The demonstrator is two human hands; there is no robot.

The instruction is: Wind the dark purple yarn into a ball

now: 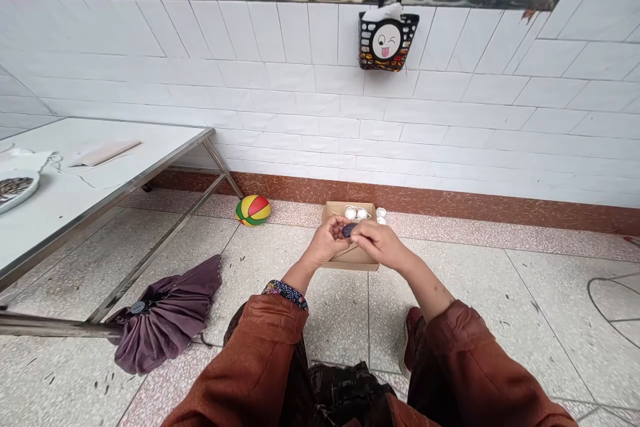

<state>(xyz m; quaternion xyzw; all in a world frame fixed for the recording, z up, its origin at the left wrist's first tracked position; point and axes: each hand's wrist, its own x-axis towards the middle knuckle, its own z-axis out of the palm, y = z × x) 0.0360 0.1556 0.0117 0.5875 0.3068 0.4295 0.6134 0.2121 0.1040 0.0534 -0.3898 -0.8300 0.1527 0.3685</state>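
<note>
My left hand is closed around the near side of a small dark ball of yarn, its fingers curled at the ball's left. My right hand comes in from the other side, its fingertips pinched together at the ball's right edge. What lies between those fingertips is too small to make out. Both hands are over a shallow cardboard box on the floor. Several white balls lie in the box's far end, partly hidden. A thin stick or strand shows below my hands.
White balls lie beside the box, near the tiled wall. A striped ball and a folded purple umbrella are to the left, by a metal-framed table. A black basket hangs above. A wire frame is at right.
</note>
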